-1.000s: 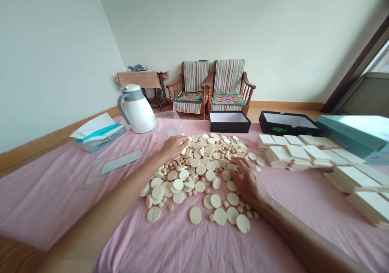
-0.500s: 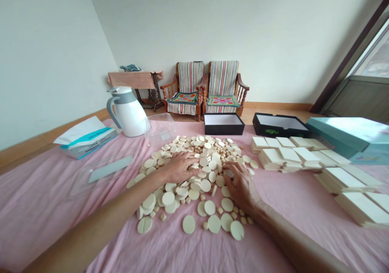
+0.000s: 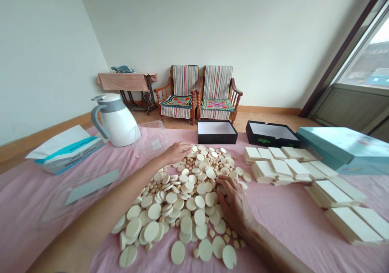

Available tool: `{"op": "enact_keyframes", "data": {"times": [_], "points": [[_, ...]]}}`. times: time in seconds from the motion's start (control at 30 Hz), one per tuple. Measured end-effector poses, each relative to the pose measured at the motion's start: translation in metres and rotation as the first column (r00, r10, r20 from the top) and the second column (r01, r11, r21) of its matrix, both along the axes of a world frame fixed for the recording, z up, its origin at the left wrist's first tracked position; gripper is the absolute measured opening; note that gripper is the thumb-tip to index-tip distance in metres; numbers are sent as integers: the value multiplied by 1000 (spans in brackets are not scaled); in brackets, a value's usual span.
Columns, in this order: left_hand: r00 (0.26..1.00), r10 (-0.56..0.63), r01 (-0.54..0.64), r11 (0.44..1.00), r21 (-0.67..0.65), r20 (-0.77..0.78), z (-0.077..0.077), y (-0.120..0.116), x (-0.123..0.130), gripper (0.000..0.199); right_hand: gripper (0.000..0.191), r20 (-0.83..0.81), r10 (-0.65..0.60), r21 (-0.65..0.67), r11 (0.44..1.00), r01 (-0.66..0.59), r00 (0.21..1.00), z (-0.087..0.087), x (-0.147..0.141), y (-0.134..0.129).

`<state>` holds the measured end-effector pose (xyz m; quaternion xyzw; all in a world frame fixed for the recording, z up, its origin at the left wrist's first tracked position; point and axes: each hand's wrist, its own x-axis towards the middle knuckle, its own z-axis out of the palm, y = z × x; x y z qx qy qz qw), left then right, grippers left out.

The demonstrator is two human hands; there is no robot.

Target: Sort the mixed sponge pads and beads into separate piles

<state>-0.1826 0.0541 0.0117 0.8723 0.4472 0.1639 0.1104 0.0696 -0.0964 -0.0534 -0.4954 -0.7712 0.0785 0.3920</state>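
Observation:
A wide heap of pale round wooden discs point(image 3: 199, 201) mixed with small wooden cubes point(image 3: 148, 189) spreads over a pink cloth point(image 3: 282, 208). At the heap's far left edge is my left hand point(image 3: 177, 152), its fingers stretched out to the right against the pieces. My right hand point(image 3: 234, 202) rests on the right side of the heap, fingers apart and bent a little over the discs; some fingertips touch them. Neither hand holds a piece. My left forearm crosses over the left part of the heap and hides some of the cloth.
Stacks of pale rectangular boards point(image 3: 279, 168) lie to the right, before a light-blue box point(image 3: 343, 147). Two black trays point(image 3: 217, 137) stand at the back. To the left are a white jug point(image 3: 117, 123), a clear plastic container point(image 3: 152, 137), its flat lid point(image 3: 91, 188) and a packet point(image 3: 68, 149).
My left hand has moved from the heap's middle to its far left edge, and discs and cubes have spread toward me. My right hand stays at the right side. The view has shifted slightly.

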Motion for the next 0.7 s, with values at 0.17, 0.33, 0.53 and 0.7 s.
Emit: {"op": "enact_keyframes", "data": {"times": [0.17, 0.33, 0.53, 0.7], "points": [[999, 20, -20, 1000, -2, -44, -14, 45, 19, 36, 31, -11, -13, 21, 1000, 13, 1000, 3, -4, -3], [996, -34, 33, 999, -21, -79, -25, 55, 37, 38, 23, 49, -49, 36, 998, 47, 998, 24, -5, -2], [996, -39, 39, 999, -6, -84, -30, 52, 44, 40, 39, 264, -161, -68, 981, 184, 951, 52, 7, 68], [994, 9, -8, 1000, 4, -110, -31, 47, 56, 40, 57, 418, -240, -266, 890, 371, 876, 46, 11, 135]]}}
